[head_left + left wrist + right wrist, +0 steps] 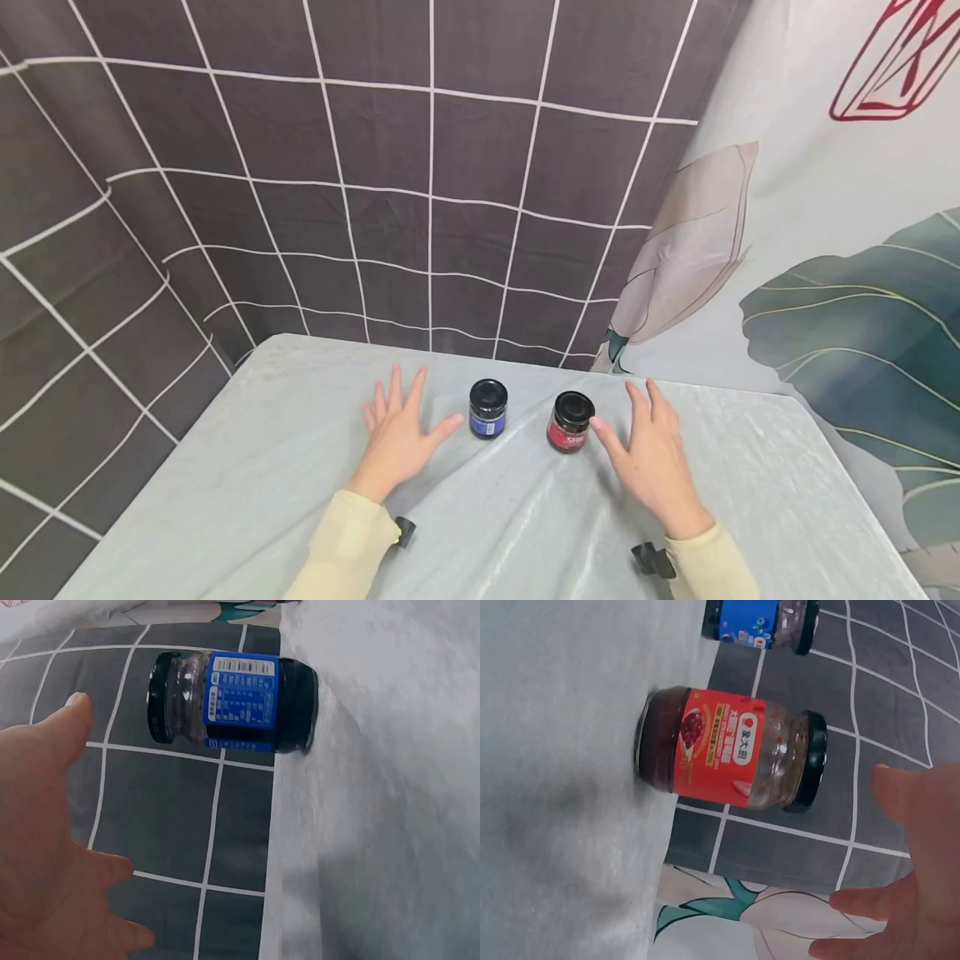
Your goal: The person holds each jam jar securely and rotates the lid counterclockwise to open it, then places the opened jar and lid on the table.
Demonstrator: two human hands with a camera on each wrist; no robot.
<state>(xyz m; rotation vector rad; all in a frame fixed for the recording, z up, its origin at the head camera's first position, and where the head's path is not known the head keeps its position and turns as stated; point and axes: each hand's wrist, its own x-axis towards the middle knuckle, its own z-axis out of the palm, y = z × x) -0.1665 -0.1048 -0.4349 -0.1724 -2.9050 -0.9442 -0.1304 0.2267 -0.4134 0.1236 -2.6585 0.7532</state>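
Two glass jars with black lids stand upright on the table, a short gap between them. The blue-labelled jar (pixel 488 410) is just right of my left hand (pixel 400 440), whose fingers are spread and hold nothing. In the left wrist view that jar (pixel 241 701) shows a barcode on its label, apart from the thumb. Left of my right hand (pixel 651 457) stands the red-labelled jar (pixel 570 423). The right thumb tip comes close to its lid in the head view; the right wrist view shows a gap between the thumb and this jar (pixel 727 750).
A pale grey cloth with wrinkles covers the table (pixel 480 517). Behind it hangs a dark curtain (pixel 382 225) with white grid lines, and on the right a white curtain (pixel 825 317) with leaf prints. Dark camera mounts sit at both wrists.
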